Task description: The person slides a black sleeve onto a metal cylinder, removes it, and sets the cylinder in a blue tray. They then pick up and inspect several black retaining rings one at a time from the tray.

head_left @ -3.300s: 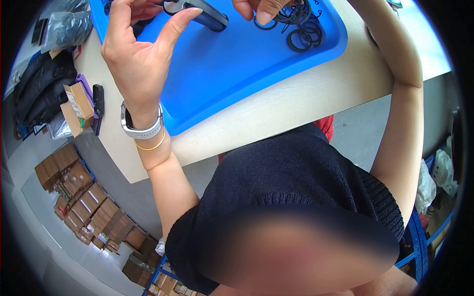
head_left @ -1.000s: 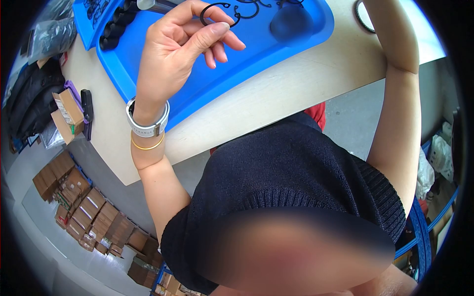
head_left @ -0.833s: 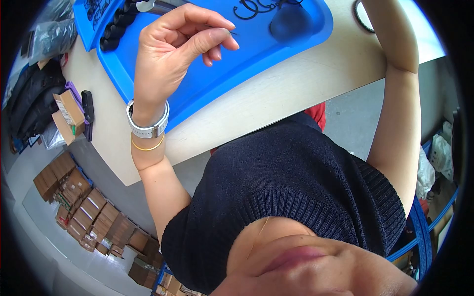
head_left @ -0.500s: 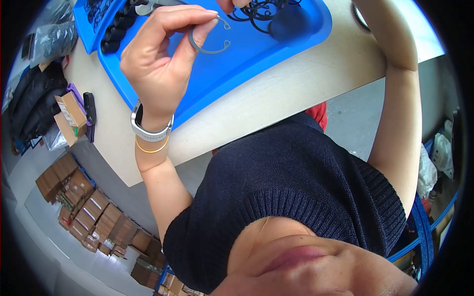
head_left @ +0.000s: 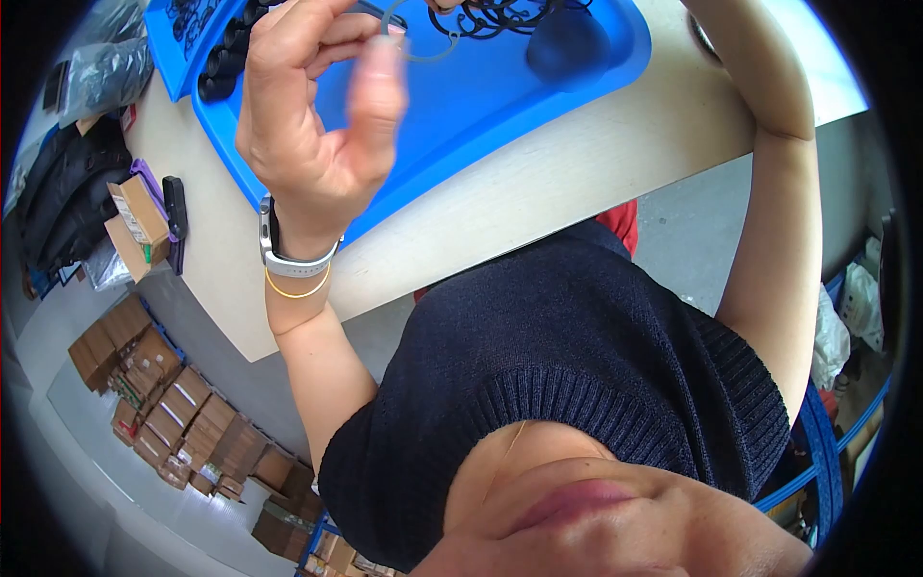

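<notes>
"While the left hand [head_left: 308,125] blurs at the thumb, can you tell its grip?"

"Thumb and index stand apart, a pale ring [head_left: 430,60] at the thumb's tip; whether it's pinched, I can't tell."

"And the right hand [head_left: 443,5]?"

"Only fingertips show at the top edge, near that ring. Grip unclear."

"Where's the ring?"

"Over the blue tray [head_left: 481,106] on the table [head_left: 538,168], near dark rings [head_left: 495,17]."

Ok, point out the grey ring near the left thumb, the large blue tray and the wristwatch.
Grey ring [head_left: 429,60]: head view, on its lower curve.
Large blue tray [head_left: 481,111]: head view, on its bare floor.
Wristwatch [head_left: 300,268]: head view, on its pale strap.
</notes>
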Tool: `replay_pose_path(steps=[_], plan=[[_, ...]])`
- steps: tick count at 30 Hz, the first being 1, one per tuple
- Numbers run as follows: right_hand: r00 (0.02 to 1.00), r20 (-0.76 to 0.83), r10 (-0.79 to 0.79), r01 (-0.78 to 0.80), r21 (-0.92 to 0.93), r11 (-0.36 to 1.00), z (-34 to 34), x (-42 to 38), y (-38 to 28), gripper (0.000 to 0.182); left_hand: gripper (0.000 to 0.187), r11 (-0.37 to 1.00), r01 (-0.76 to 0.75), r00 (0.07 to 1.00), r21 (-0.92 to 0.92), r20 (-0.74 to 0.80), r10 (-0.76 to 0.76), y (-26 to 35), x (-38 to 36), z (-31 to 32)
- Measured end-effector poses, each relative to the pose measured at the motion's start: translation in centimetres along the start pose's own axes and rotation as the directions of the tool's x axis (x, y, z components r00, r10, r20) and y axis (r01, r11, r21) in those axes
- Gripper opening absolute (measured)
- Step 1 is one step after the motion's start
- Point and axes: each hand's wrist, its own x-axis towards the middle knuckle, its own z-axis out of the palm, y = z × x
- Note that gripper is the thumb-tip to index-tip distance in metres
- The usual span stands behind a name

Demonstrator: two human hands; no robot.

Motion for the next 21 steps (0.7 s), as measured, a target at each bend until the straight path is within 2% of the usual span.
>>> replay_pose_path(steps=[1, 3, 7, 9, 11, 13, 15, 16, 17, 19, 20, 21], plan=[[1.000, 0.003, -0.001, 0.001, -0.003, 1.000, -0.1, -0.1, -0.2, 0.019, 0.056, 1.000, -0.002, 1.000, 0.002, -0.003, 0.002, 0.4, 0.2, 0.0], [1.000, 0.026, -0.006, 0.004, 0.053, 0.999, -0.2, -0.5, -0.6, 0.019, 0.064, 0.938, -0.117, 0.984, 0.327, 0.163, 0.066, 1.4, 0.7, 0.1], [0.998, 0.036, -0.053, 0.050, 0.079, 0.996, 0.1, -0.2, -0.6, 0.018, 0.071, 0.938, -0.050, 0.991, 0.343, 0.132, 0.005, 1.2, 0.5, -0.3], [0.999, 0.037, 0.001, -0.004, 0.105, 0.994, 0.1, -0.2, -0.7, 0.018, 0.065, 0.873, -0.110, 0.985, 0.476, 0.172, 0.030, 2.2, 0.9, -0.4], [0.998, 0.054, -0.015, 0.010, 0.100, 0.995, 0.0, -0.1, -0.9, 0.018, 0.065, 0.872, -0.101, 0.989, 0.479, 0.146, 0.035, 2.9, 1.5, -1.5], [0.999, -0.001, 0.044, -0.044, 0.006, 0.999, -0.1, -0.2, -1.1, 0.018, 0.065, 0.873, -0.090, 0.992, 0.480, 0.122, 0.036, 2.8, 2.0, -2.9], [0.999, 0.015, 0.028, -0.028, -0.008, 1.000, -0.5, -0.5, -1.1, 0.017, 0.061, 0.940, -0.039, 0.999, 0.339, 0.013, 0.037, 1.9, 2.6, -4.2], [0.999, 0.011, 0.036, -0.036, 0.008, 0.999, -0.5, -0.6, -1.1, 0.017, 0.053, 0.957, -0.027, 0.999, 0.289, -0.031, 0.038, 1.5, 3.0, -4.5], [0.999, 0.006, 0.045, -0.045, 0.023, 0.999, -0.5, -0.6, -1.1, 0.018, 0.053, 0.956, -0.030, 0.998, 0.292, -0.036, 0.043, 1.4, 2.9, -4.8], [0.999, 0.020, 0.035, -0.035, 0.026, 0.999, -0.6, -0.7, -1.0, 0.018, 0.059, 0.851, 0.050, 0.999, 0.524, -0.025, -0.043, 1.1, 2.6, -5.2], [0.999, 0.032, 0.026, -0.027, 0.037, 0.999, -0.6, -0.7, -1.1, 0.018, 0.059, 0.901, 0.077, 0.997, 0.427, -0.055, -0.059, 0.3, 2.5, -5.1], [0.999, 0.033, 0.027, -0.028, 0.034, 0.999, -0.6, -0.7, -1.1, 0.018, 0.059, 0.901, 0.077, 0.997, 0.427, -0.058, -0.058, 0.2, 2.5, -5.1]])
